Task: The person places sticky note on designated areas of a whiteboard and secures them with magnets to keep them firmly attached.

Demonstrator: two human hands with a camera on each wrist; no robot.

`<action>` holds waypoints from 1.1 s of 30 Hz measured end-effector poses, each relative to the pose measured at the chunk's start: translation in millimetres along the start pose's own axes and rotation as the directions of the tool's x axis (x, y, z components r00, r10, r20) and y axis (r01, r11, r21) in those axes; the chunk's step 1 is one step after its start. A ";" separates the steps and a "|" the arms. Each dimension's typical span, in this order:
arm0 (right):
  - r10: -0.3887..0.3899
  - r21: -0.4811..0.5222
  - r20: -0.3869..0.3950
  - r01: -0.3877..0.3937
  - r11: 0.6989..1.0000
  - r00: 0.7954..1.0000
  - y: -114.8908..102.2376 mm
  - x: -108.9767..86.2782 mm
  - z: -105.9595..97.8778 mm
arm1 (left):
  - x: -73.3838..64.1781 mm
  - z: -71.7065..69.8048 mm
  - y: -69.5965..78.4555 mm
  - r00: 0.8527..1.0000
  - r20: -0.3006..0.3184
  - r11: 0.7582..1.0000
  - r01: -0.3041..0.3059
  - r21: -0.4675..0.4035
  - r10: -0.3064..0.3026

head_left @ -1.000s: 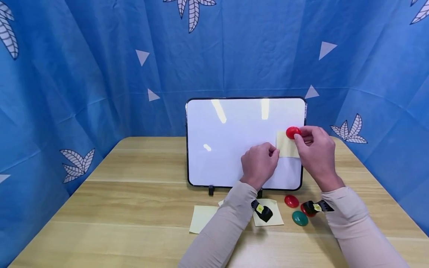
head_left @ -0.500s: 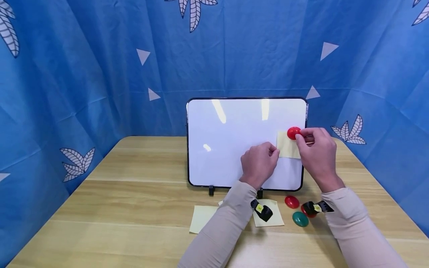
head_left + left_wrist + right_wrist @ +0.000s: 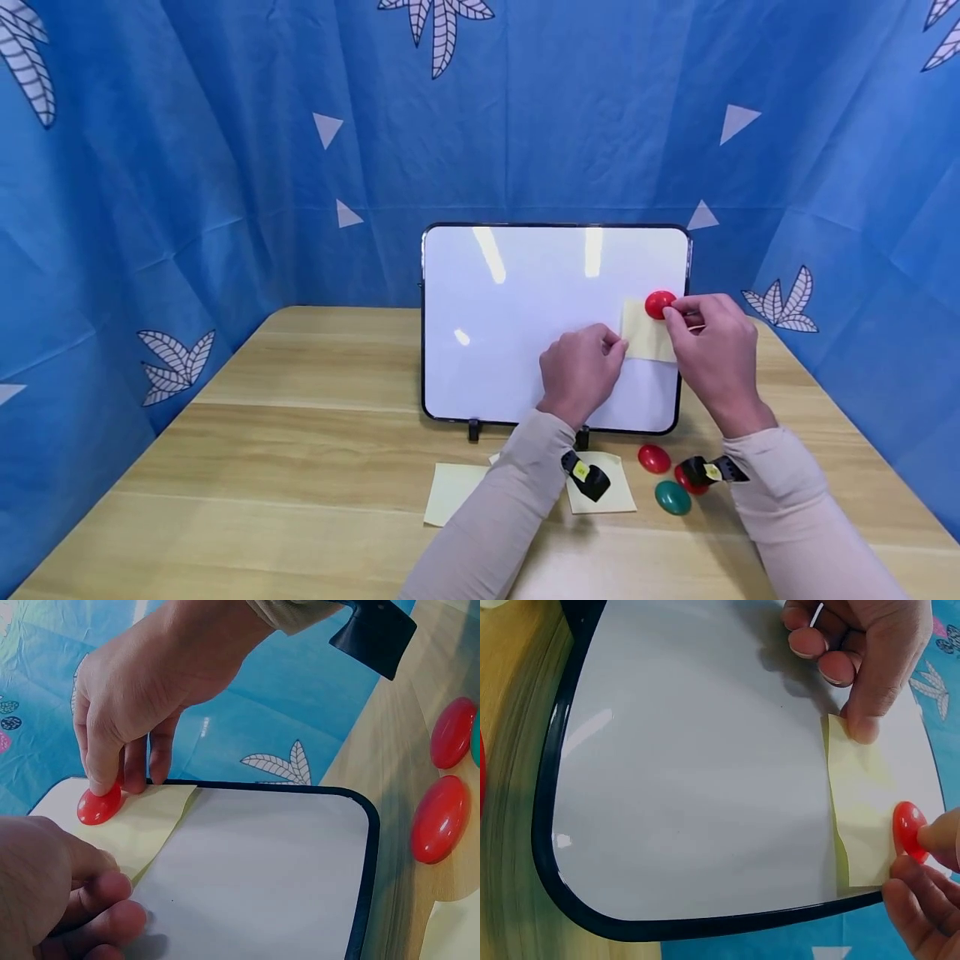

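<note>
A yellow sticky note [image 3: 639,337] lies against the right part of the upright whiteboard [image 3: 510,333]. My left hand [image 3: 581,371] pinches the note's left edge between thumb and fingers, its thumb on the paper in the right wrist view. With thumb and fingertips my right hand [image 3: 712,354] grips a red domed magnet [image 3: 659,305] at the note's upper part. In the left wrist view that magnet [image 3: 99,807] sits on the paper near the board's dark frame. Part of the note's right side is hidden behind my right hand.
On the wooden table [image 3: 262,467] before the board lie a red magnet [image 3: 654,458], a second red magnet [image 3: 691,481] partly under the wrist strap, and a green magnet [image 3: 672,497]. Sticky notes [image 3: 453,492] lie near my left forearm. Small black feet [image 3: 473,431] support the board. Blue curtain encloses the table.
The scene has shifted slightly down and right in the head view. Both hands keep the same hold on the note and the magnet.
</note>
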State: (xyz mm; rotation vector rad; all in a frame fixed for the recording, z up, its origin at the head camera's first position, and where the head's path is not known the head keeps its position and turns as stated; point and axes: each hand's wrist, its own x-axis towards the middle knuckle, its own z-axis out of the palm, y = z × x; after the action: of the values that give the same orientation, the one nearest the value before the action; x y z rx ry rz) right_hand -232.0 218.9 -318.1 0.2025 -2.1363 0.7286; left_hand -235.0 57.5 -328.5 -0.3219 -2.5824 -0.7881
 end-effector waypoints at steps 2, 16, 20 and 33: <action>-0.005 0.002 0.005 0.005 1.000 1.000 0.3 -0.6 -0.8 | -0.5 0.6 -0.5 1.000 -0.004 1.000 -0.001 -0.002 0.001; 0.018 -0.008 0.054 -0.018 1.000 0.998 -0.9 1.8 -5.1 | -0.5 0.5 -2.9 1.000 -0.017 1.000 -0.012 -0.011 0.011; 0.046 0.013 0.070 -0.047 0.999 0.996 -2.1 2.3 -6.7 | -0.2 -0.1 -3.3 1.000 -0.005 1.000 0.005 -0.006 -0.005; 0.106 0.059 0.191 -0.119 0.991 0.976 -14.3 -12.3 -10.7 | -6.5 -2.0 -10.2 0.999 0.037 0.999 -0.008 0.052 0.006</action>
State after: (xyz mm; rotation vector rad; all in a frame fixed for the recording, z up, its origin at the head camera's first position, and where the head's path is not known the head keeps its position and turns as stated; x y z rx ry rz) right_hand -211.6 212.0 -316.4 0.1956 -2.3177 0.8810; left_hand -232.0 47.5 -334.8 -0.3322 -2.6299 -0.7169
